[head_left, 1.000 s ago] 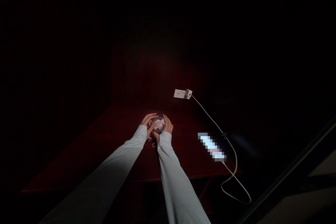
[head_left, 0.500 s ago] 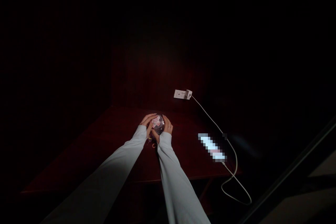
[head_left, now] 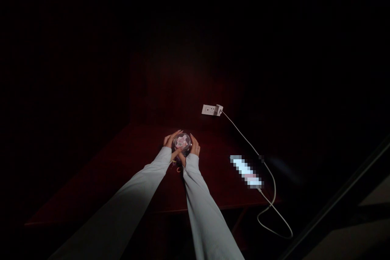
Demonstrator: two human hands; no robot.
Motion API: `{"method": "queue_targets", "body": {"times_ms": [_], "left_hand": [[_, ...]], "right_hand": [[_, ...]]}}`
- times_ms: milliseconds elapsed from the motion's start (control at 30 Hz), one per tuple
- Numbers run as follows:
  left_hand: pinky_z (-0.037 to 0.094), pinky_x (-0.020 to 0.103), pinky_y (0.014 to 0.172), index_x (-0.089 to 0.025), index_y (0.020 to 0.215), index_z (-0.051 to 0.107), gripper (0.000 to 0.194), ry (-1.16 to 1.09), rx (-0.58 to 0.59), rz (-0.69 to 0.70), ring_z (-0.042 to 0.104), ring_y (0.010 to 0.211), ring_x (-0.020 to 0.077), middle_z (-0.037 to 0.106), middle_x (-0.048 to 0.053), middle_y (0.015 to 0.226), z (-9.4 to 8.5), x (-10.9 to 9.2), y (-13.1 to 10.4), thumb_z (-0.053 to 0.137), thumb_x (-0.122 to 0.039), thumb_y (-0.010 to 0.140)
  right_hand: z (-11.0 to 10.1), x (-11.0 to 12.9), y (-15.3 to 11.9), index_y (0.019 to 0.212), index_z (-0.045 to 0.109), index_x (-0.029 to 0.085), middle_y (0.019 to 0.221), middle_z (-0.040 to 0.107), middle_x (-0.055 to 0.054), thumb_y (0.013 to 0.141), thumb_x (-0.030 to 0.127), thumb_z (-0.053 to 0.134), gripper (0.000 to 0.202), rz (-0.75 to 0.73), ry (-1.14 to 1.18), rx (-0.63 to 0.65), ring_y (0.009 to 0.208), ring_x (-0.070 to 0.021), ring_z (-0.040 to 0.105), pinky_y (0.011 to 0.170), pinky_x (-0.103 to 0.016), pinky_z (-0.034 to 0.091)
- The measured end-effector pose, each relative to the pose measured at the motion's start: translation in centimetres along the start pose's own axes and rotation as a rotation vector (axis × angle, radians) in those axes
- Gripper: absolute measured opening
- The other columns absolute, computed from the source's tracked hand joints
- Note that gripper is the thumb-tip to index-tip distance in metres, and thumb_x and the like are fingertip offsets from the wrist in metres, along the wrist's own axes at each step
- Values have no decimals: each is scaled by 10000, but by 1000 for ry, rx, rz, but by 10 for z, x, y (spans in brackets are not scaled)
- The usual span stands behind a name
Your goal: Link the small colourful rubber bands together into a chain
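Note:
A round clear container (head_left: 183,139) with pink and white pieces inside is between my two hands above the dark red table (head_left: 137,187). My left hand (head_left: 171,141) wraps round its left side, thumb at the near side. Curved round the right side is my right hand (head_left: 195,145), its thumb also at the near edge. Small coloured bits and an orange ring (head_left: 178,169) lie just below my wrists, partly hidden by the sleeves.
On the right of the table lies a lit phone (head_left: 246,172), its screen blurred out. A white cable (head_left: 243,135) runs from it, looping over the table's front edge, to a charger in the wall socket (head_left: 209,109). The surroundings are very dark.
The pink and white pieces in the container have shifted or turned a little. The fingers of my left hand have moved slightly towards the container's outer left side.

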State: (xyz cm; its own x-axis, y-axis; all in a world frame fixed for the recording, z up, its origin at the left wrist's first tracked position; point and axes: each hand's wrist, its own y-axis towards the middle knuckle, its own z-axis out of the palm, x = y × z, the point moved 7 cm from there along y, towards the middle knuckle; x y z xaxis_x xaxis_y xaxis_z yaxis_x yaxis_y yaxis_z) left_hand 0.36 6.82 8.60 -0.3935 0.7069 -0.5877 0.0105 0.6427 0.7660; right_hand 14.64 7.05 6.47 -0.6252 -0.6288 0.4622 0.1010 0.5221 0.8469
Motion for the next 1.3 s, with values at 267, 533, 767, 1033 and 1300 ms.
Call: {"method": "queue_targets", "body": {"times_ms": [267, 533, 767, 1033, 1300], "left_hand": [[393, 508, 1244, -252, 1453, 580, 539, -35, 49, 70, 530, 1440, 295, 567, 112, 1549, -2, -1, 4, 622, -298, 918], [465, 493, 1181, -241, 1398, 626, 665, 75, 23, 66, 593, 1324, 318, 665, 106, 1424, -1, 4, 6, 787, -319, 758], [490, 506, 1135, -250, 1352, 652, 591, 179, 1, 95, 616, 1246, 314, 699, 100, 1330, -9, -9, 7, 787, -291, 778], [488, 515, 1145, -242, 1341, 643, 587, 206, -1, 66, 586, 1303, 320, 598, 115, 1418, -12, -8, 4, 807, -287, 778], [518, 466, 1148, -251, 1410, 569, 636, 14, 35, -47, 597, 1373, 300, 536, 141, 1551, -5, 2, 0, 774, -269, 808]], "right_hand": [[-3, 4, 1, 1474, 496, 197, 1419, 611, -166, 845, 422, 635, 683, -6, -5, 15, 1295, -315, 574, 1079, -516, 483], [0, 2, 0, 1492, 485, 165, 1476, 572, -180, 803, 367, 662, 739, 12, -10, 72, 1317, -317, 559, 1113, -498, 457], [1, 2, -1, 1507, 470, 164, 1480, 575, -174, 767, 284, 671, 777, -26, -8, 82, 1333, -303, 561, 1126, -479, 460], [4, 3, -1, 1529, 464, 190, 1515, 557, -160, 780, 299, 675, 785, -70, -24, 109, 1365, -307, 536, 1138, -481, 459], [1, 8, -1, 1525, 494, 193, 1507, 564, -151, 817, 314, 675, 741, -94, -17, 115, 1327, -306, 543, 1105, -469, 484]]}}
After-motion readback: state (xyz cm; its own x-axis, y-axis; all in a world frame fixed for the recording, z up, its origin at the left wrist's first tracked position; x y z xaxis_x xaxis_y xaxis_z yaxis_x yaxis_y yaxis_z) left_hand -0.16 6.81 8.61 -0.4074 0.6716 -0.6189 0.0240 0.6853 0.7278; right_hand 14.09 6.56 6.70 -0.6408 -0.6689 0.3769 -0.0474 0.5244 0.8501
